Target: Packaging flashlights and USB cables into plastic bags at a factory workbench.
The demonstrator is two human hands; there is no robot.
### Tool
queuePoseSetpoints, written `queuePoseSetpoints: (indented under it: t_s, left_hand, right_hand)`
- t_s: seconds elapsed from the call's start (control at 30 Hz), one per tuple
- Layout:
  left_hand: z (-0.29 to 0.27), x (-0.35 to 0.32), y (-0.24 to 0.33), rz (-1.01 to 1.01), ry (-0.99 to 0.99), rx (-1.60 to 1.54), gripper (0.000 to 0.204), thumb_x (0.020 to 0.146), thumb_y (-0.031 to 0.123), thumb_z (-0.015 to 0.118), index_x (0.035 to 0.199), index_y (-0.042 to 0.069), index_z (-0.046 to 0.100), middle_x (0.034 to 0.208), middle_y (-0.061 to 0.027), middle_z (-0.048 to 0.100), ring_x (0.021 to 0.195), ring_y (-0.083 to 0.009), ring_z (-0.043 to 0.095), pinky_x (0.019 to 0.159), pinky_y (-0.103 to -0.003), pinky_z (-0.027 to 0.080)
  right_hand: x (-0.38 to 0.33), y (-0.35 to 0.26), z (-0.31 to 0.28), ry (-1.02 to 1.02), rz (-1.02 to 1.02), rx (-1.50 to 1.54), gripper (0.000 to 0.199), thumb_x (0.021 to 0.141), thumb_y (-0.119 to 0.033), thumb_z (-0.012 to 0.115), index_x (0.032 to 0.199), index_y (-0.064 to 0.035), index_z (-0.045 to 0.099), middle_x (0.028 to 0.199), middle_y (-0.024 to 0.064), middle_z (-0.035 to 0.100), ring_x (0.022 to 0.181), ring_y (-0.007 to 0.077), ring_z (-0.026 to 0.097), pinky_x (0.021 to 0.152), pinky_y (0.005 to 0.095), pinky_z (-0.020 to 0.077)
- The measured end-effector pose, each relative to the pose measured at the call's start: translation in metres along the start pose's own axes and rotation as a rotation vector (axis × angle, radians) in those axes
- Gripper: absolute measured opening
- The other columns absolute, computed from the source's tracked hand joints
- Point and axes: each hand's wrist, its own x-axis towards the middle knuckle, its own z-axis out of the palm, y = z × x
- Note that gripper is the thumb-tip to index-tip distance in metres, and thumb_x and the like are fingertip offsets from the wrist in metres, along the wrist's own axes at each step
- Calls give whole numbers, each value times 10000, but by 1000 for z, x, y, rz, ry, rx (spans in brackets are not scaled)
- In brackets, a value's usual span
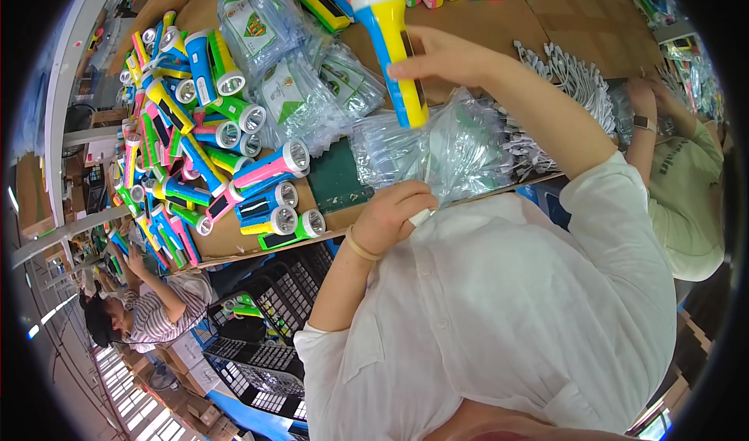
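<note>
My right hand (pixel 441 57) is closed round a blue and yellow flashlight (pixel 396 67), held above the table with its white-rimmed head toward the far side. Close to my body, at the table's near edge, my left hand (pixel 396 216) has its fingers curled. A small white piece (pixel 422 217) shows at its fingertips; what it is cannot be made out. Just beyond that hand lie clear plastic bags (pixel 464 148). Farther left are more clear bags (pixel 285 90) with green and white printed cards inside.
A heap of colourful flashlights (pixel 199 148) covers the table's left side. White cables (pixel 573 86) lie bundled to the right. More flashlights line the far edge. Black crates (pixel 269 304) stand below left. Co-workers sit at left (pixel 168 308) and right (pixel 686 199).
</note>
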Motion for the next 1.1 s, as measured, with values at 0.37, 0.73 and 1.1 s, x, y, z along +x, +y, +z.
queuePoseSetpoints:
  t_s: [0.37,0.73,1.1]
  left_hand:
    - [3,0,-9,43,287,86,185,735,11,732,915,49,712,894,-108,632,773,-292,643,659,-367,535]
    - [5,18,-18,87,208,23,137,787,7,733,898,30,656,902,-101,590,830,-260,581,726,-339,482]
    - [9,7,-26,27,319,72,193,787,14,748,941,19,632,1002,-134,625,927,-327,622,814,-390,520]
  right_hand:
    - [-107,-4,27,-216,79,-734,428,893,-326,739,1123,-18,554,954,168,669,905,384,661,770,447,524]
    - [-122,40,68,-188,-236,-1502,251,837,-193,706,1064,-112,636,984,52,656,995,237,642,818,369,495]
    - [-179,55,-101,585,273,-1228,121,857,-113,694,931,-21,668,916,139,673,836,344,656,745,423,518]
